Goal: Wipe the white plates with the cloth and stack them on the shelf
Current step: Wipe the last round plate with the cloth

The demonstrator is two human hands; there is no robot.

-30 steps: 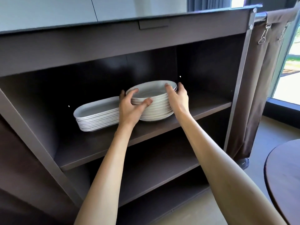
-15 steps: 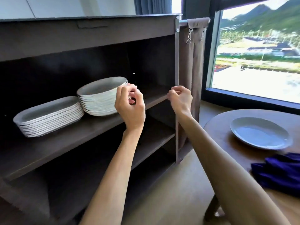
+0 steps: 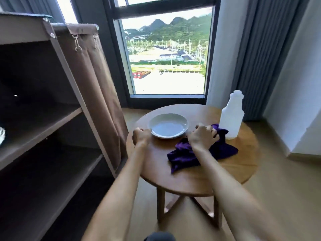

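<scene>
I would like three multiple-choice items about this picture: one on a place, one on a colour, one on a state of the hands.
1. Where does the white plastic bottle stand on the round wooden table?
A. left of the plate
B. behind the cloth, at the right
C. on the floor

2. What colour is the crumpled cloth?
A. purple
B. yellow
C. white

3. What does the right hand do?
A. lifts the bottle
B. hangs idle
C. grips the cloth

Answers: 1 B, the bottle rises beyond the cloth, right of the white oval plate. 2 A, its folds are deep purple. 3 C, its fingers curl into the cloth, while the left hand is at the plate's rim.
</scene>
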